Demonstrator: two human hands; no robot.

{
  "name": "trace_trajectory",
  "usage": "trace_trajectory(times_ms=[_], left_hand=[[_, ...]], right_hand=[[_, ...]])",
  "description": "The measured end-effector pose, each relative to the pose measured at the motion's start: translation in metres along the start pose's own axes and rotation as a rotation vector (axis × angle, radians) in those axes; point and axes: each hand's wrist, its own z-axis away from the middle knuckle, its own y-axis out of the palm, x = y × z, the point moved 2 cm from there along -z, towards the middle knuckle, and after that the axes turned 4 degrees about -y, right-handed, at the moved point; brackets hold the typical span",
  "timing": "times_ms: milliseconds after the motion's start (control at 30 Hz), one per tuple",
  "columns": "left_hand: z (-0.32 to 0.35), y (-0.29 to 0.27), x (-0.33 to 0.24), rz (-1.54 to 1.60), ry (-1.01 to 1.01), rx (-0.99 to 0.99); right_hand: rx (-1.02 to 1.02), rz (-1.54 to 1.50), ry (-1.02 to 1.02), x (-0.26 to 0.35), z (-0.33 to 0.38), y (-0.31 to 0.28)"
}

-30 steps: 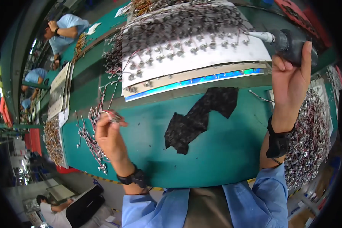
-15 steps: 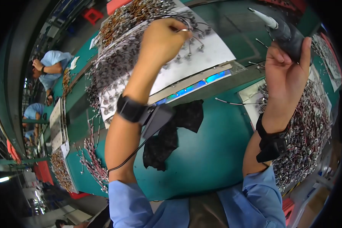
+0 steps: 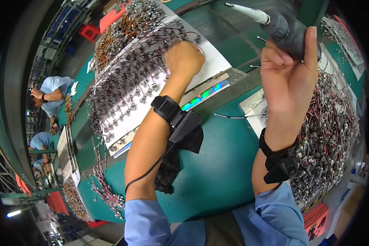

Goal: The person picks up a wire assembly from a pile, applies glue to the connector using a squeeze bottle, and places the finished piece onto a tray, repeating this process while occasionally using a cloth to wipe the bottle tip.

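Note:
My left hand [image 3: 185, 59] is closed just above a white sheet [image 3: 219, 57] covered with rows of small metal parts on thin dark and red wires [image 3: 141, 78]. Its fingertips are turned away, so whatever they pinch is hidden. At the right, my right hand [image 3: 289, 78] is wrapped round a dark grey bottle-like applicator [image 3: 289, 35] and holds it raised. The applicator's long white tapered nozzle [image 3: 250, 14] points up and left, with a dark tip. Below this hand lies a large heap of similar wired parts [image 3: 326, 135].
A black cloth [image 3: 172, 168] lies on the green table [image 3: 221, 172]. A shiny strip [image 3: 207, 94] edges the sheet's near side. One loose wire [image 3: 238, 117] lies near the right heap; a wire bundle [image 3: 106, 184] sits at left. Co-workers [image 3: 53, 90] sit far left.
The whole view has shifted, with the sheet lower and further left. My left hand has turned, hiding its fingertips. My right hand has brought the applicator leftward and up in the picture.

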Motion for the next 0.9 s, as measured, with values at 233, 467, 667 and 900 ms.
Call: trace_trajectory(times_ms=[233,467,667,900], left_hand=[[0.026,-0.017,-0.001,0.061,0.115,-0.137],[0.133,-0.077,0.058,0.25,0.029,-0.224],[0.301,-0.116,0.15,0.454,-0.527,-0.347],[0.456,-0.106,0.224,0.455,-0.833,-0.76]], right_hand=[[0.011,-0.006,0.016,0.001,0.0,0.001],[-0.075,0.058,0.04,-0.006,0.001,-0.01],[0.061,0.051,0.23,-0.025,0.006,-0.003],[0.055,0.288,0.471,-0.114,0.053,0.002]])
